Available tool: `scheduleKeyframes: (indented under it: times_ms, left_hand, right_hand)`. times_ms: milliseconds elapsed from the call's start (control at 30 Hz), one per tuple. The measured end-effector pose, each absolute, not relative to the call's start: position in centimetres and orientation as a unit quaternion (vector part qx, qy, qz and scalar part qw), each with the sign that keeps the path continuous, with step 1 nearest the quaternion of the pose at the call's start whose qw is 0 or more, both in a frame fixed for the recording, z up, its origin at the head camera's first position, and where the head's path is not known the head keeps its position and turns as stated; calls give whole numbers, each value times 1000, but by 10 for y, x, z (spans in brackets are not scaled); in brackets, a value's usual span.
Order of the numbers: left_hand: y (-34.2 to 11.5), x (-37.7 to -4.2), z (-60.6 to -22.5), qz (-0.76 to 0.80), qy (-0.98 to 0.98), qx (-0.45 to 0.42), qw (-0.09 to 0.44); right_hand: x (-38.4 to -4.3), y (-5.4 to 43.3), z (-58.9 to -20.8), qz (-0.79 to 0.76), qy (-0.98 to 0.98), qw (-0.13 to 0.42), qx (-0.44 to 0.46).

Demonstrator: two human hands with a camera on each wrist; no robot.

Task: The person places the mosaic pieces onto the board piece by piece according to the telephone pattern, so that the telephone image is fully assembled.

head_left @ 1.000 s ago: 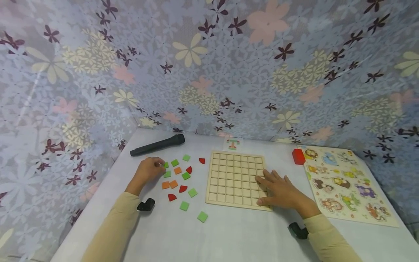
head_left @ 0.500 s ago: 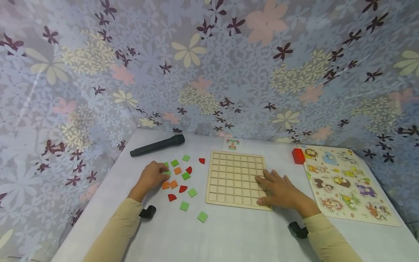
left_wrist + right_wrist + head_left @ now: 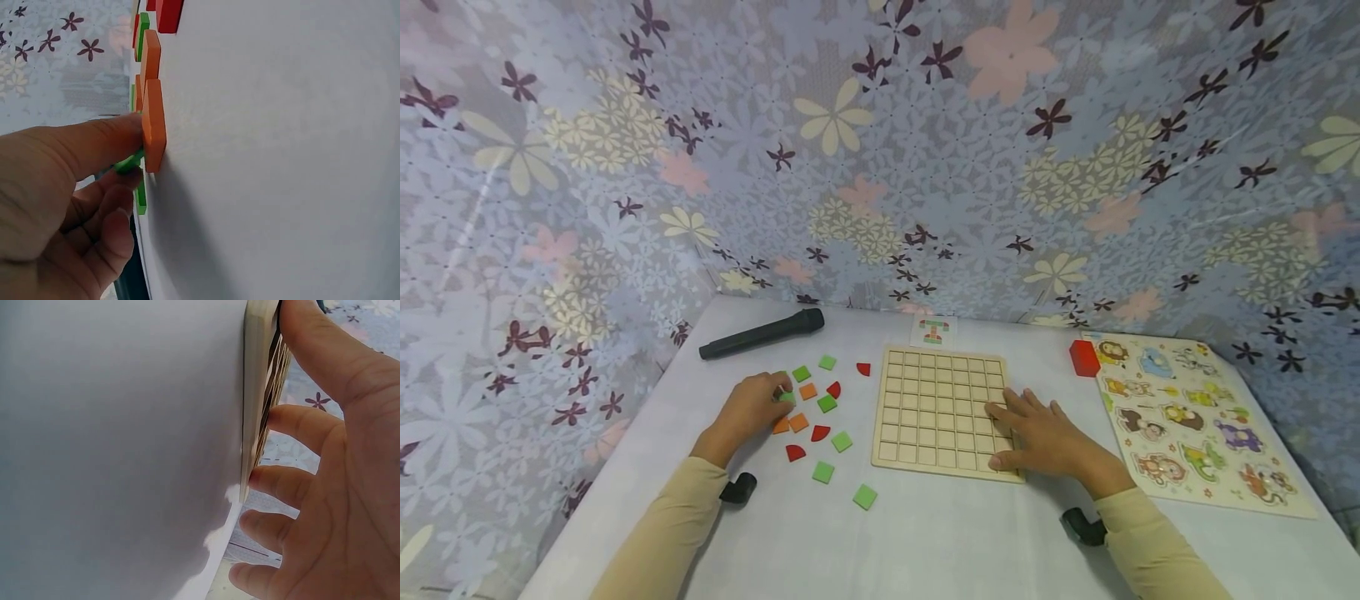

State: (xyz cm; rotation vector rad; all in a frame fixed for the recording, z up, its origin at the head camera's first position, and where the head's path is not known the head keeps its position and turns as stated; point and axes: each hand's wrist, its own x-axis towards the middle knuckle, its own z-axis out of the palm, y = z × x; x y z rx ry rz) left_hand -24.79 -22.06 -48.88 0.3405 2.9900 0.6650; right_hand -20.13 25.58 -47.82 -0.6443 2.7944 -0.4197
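Observation:
At the left of the table my left hand (image 3: 748, 415) pinches a green square tile (image 3: 129, 162) between thumb and curled fingers; the tile is tilted. Right beside the thumb stands an orange square tile (image 3: 154, 128) in the left wrist view. More green, orange and red quarter-round pieces lie scattered to the right of that hand, among them a red quarter-round (image 3: 795, 452) and a green tile (image 3: 865, 497). My right hand (image 3: 1043, 437), fingers spread, rests on the right edge of the wooden grid board (image 3: 925, 408). The board's squares hold no pieces.
A pattern card (image 3: 933, 331) lies behind the board. A black microphone (image 3: 762, 333) is at the back left. To the right are a red block (image 3: 1083, 358) and an animal puzzle board (image 3: 1195, 425). A flowered cloth (image 3: 880, 167) hangs behind the table.
My left hand has shifted slightly right and toward me, and its fingers have come down onto a green tile and taken hold of it. The right hand has stayed put.

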Motion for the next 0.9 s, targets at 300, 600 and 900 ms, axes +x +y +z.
scheduleKeyframes:
  times_ms: [300, 600, 900]
  left_hand:
    - [-221, -246, -491, 331, 936, 97, 66]
    - [-201, -252, -481, 479, 872, 52, 84]
    - [-145, -264, -474, 550, 822, 47, 140]
  right_hand:
    - [-200, 253, -475, -142, 957, 124, -219]
    - [-202, 254, -475, -139, 959, 127, -212]
    - [-203, 256, -478, -142, 958, 123, -215]
